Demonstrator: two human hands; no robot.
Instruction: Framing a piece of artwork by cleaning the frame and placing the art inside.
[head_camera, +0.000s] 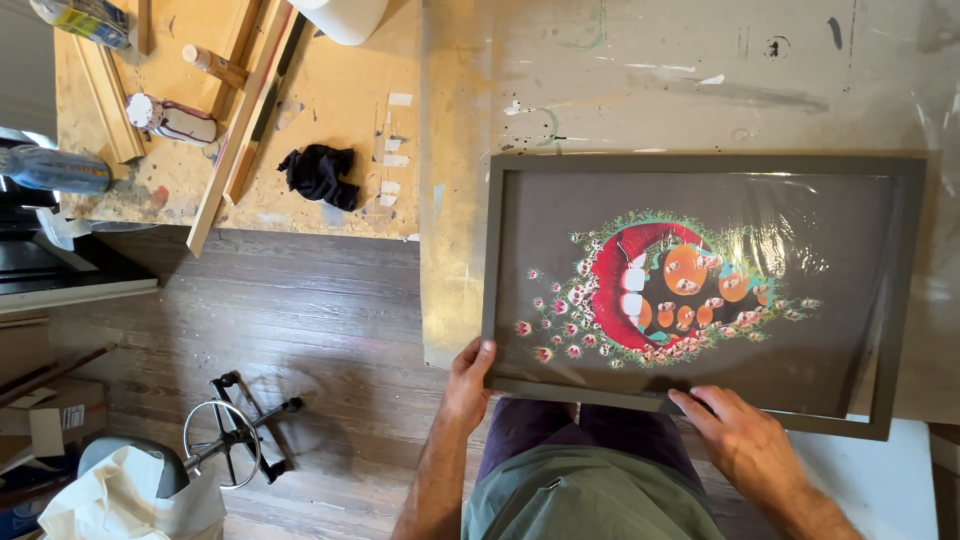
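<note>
My left hand (468, 380) grips the near left corner of the grey picture frame (700, 165), fingers curled over the frame's edge, thumb on top of the rail. My right hand (735, 430) lies flat on the near rail, fingers spread and pressed down on the frame and on the clear plastic film (820, 240) that covers the artwork; it clamps nothing. The frame lies flat on the paint-stained worktable (650, 90), its long side running between my two hands and its far rail well away from both. Beyond my fingers, under the film, sits the dark print with a red mouth and orange spheres (660, 290), roughly midway between the hands and further from me. Left of my left hand, past the table edge, is bare wooden floor (300, 310) with a stool (225, 430) on it. Further out on that side, a second workbench (330, 90) carries a crumpled black cloth (320, 175), wooden strips (240, 120) and a plastic bottle (55, 170).
</note>
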